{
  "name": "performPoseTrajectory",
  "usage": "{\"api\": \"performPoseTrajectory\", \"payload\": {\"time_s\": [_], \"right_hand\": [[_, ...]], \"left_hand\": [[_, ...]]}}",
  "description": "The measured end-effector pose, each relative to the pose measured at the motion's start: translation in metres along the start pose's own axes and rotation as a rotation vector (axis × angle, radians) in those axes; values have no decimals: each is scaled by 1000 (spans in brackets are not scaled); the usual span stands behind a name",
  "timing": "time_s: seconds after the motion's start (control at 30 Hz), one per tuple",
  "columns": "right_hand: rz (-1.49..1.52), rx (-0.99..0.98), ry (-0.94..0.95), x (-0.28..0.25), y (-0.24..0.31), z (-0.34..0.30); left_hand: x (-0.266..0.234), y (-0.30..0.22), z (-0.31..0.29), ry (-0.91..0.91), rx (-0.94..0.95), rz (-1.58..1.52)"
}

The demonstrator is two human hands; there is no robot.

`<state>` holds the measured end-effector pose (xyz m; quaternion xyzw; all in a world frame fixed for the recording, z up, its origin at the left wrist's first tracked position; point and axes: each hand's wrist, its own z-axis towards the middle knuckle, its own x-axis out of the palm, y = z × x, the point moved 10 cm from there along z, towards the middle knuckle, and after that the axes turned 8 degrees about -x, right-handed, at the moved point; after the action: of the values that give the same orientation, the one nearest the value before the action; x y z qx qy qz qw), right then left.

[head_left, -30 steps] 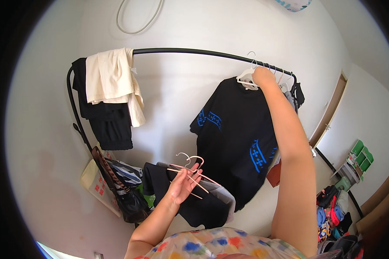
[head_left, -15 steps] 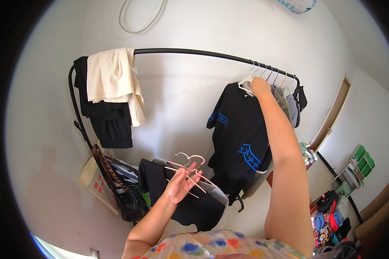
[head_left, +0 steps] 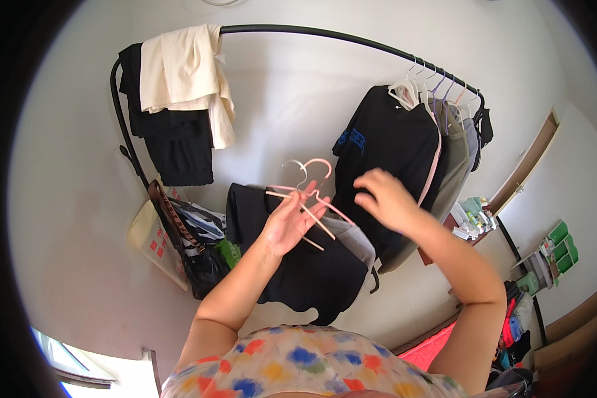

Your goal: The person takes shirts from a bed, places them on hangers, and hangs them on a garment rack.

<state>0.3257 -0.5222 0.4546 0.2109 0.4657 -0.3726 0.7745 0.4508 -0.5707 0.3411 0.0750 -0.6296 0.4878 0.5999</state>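
My left hand (head_left: 286, 222) holds pale pink hangers (head_left: 337, 211) in front of me, their hooks pointing up. A black garment (head_left: 312, 278) and a grey one (head_left: 357, 247) hang behind and below that hand; how they sit on the hangers is partly hidden. My right hand (head_left: 388, 202), slightly blurred, is in the air to the right with thumb and fingers apart, holding nothing. Beyond it, a black T-shirt with blue patterned bands (head_left: 385, 139) hangs from a white hanger (head_left: 404, 94) on the rail.
The black clothes rack (head_left: 325, 34) spans the wall. Cream cloth (head_left: 179, 73) and black trousers (head_left: 179, 156) drape over its left end; olive and grey clothes (head_left: 454, 152) hang at the right. Below left are a black handbag (head_left: 205, 272) and a cream bag (head_left: 154, 242).
My right hand has let go near the T-shirt's hanger and come down toward my left hand. The view has tilted down, and the hangers stay in my left hand.
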Motion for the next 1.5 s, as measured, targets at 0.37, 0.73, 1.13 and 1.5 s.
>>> {"api": "performPoseTrajectory", "payload": {"time_s": [0.37, 0.73, 1.13, 1.5], "right_hand": [[449, 485, 45, 77, -11, -97], [1274, 744, -581, 31, -54, -64], [1288, 533, -944, -69, -97, 19], [1173, 580, -930, -35, -182, 17]], "left_hand": [[21, -19, 1, 132, 59, -72], [-7, -22, -18, 64, 10, -94], [-7, -23, -28, 59, 4, -101], [-15, -25, -36, 57, 14, -65]]}}
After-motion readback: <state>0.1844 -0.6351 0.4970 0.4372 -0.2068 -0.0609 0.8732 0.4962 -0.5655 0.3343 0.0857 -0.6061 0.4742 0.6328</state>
